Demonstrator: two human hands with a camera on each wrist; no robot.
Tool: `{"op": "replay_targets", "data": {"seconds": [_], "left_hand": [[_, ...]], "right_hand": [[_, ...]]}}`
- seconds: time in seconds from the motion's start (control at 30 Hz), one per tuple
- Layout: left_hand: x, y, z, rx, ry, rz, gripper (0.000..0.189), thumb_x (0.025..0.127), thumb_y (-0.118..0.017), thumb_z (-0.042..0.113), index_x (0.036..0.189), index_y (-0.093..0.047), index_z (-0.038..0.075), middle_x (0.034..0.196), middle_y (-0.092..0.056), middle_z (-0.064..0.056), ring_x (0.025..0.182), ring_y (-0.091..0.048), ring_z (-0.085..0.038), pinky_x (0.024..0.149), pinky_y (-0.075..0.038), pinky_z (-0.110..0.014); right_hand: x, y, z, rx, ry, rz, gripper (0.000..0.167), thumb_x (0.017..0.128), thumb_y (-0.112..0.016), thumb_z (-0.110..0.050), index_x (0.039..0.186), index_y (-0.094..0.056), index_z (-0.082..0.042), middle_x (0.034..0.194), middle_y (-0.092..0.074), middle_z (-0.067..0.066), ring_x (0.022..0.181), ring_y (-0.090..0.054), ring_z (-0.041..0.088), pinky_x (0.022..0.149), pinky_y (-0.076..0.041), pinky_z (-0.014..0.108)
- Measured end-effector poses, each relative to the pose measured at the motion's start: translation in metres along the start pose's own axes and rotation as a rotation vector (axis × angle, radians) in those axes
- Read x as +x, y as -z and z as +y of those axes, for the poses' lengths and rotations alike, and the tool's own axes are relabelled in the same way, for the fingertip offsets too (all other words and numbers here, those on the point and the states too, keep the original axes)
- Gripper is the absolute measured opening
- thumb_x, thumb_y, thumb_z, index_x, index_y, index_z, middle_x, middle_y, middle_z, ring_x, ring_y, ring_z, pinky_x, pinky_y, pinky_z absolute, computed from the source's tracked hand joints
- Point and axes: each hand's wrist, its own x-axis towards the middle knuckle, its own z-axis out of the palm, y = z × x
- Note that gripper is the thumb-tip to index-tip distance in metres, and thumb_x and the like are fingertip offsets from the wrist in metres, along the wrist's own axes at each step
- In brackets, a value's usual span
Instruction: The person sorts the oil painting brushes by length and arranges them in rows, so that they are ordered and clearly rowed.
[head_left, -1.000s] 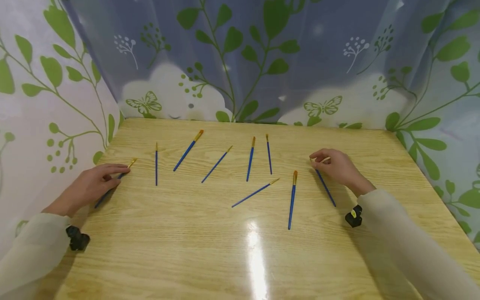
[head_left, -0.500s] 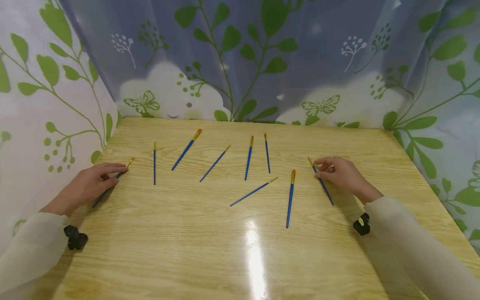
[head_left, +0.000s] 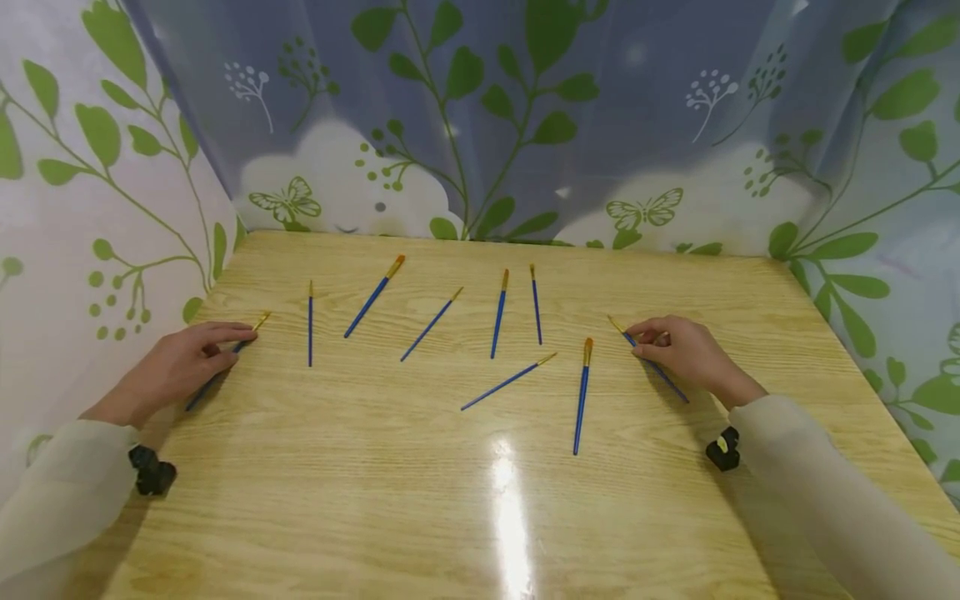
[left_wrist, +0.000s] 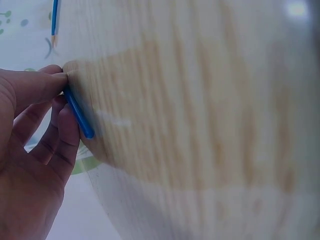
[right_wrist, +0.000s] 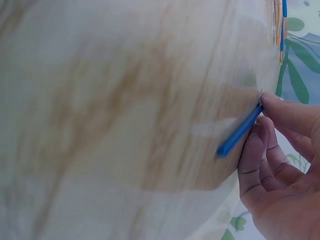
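At the table's left side my left hand (head_left: 180, 367) pinches a blue-handled paintbrush (head_left: 202, 395) between thumb and fingers. The brush lies slanted, its bristle tip pointing away to the right. In the left wrist view, the handle end (left_wrist: 80, 115) sticks out below the thumb. On the right, my right hand (head_left: 678, 354) pinches another thin paintbrush (head_left: 670, 383) near the upper part of its handle. That brush slants with its tip to the far left. The right wrist view shows its blue handle (right_wrist: 240, 131) close to the wood; the fingers hide the rest.
Several more blue paintbrushes lie apart on the wooden table (head_left: 337, 500), among them a wide one (head_left: 367, 308), a flat one (head_left: 582, 400) near the right hand and a thin one (head_left: 311, 333) near the left. A patterned curtain (head_left: 480, 117) stands behind the table.
My right hand has drawn back from the brush's tip to its handle, and the brush has turned, its handle end swinging right and its tip left. The left hand stays in place.
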Motion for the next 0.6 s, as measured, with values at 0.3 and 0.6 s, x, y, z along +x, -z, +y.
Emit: {"op": "replay_targets", "data": {"seconds": [0.3,0.6], "left_hand": [[-0.0022,0.0008,-0.0006,-0.016,0.008,-0.013,0.048,0.113,-0.059,0.014,0.16,-0.054,0.004,0.168,-0.041,-0.031,0.121,-0.066,-0.048,0.094,-0.056,-0.067],[-0.002,0.0017,0.001,-0.031,0.016,-0.019,0.048,0.114,-0.058,0.016,0.161,-0.053,0.006,0.17,-0.039,-0.03,0.123,-0.065,-0.046,0.095,-0.055,-0.067]], "right_hand": [[0.001,-0.0025,0.0023,-0.004,0.022,0.026,0.034,0.11,-0.068,-0.015,0.142,-0.072,-0.004,0.123,-0.075,0.022,0.111,-0.071,0.041,0.095,-0.057,0.062],[0.0019,-0.0025,0.003,-0.018,0.044,0.051,0.03,0.109,-0.068,-0.011,0.137,-0.074,-0.002,0.12,-0.076,0.022,0.107,-0.072,0.039,0.093,-0.057,0.061]]}}
